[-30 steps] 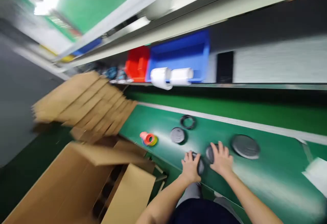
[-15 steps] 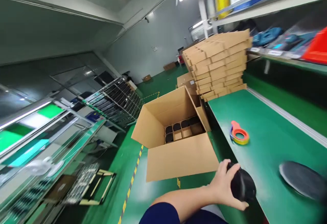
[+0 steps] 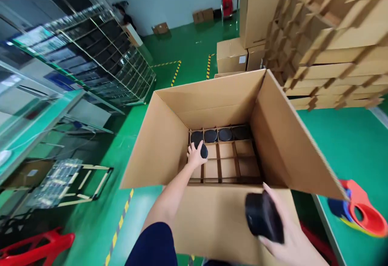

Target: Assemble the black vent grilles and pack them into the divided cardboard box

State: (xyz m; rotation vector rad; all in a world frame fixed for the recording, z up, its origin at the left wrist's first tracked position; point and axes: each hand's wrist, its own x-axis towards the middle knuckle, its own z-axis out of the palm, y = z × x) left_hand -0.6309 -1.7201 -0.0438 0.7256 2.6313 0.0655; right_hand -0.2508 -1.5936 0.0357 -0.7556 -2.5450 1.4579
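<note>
My left hand (image 3: 195, 157) is inside an open cardboard box (image 3: 209, 104), fingers closed around a black round piece (image 3: 204, 151) at the left of the second divider row. Closer to me, over the box's front flap (image 3: 212, 217), my right hand (image 3: 289, 229) grips a short black cylinder (image 3: 257, 215) tilted on its side; motion blurs it. Cardboard dividers (image 3: 218, 165) split the box into compartments. Along the far row sit several black round tops, one of them a black disc (image 3: 210, 136). Bare cardboard shows in the nearer compartments.
A green workbench (image 3: 336, 148) runs along the right, with red, blue and yellow tape rings (image 3: 363, 213) near its edge. Stacked cardboard (image 3: 342, 64) rises behind. A wire cage cart (image 3: 106, 55) stands left, and a red frame (image 3: 39, 245) lies lower left.
My left hand has moved from the bench edge into the box with a black piece. My right hand has come into view holding a black cylinder. The view has tipped down toward the box.
</note>
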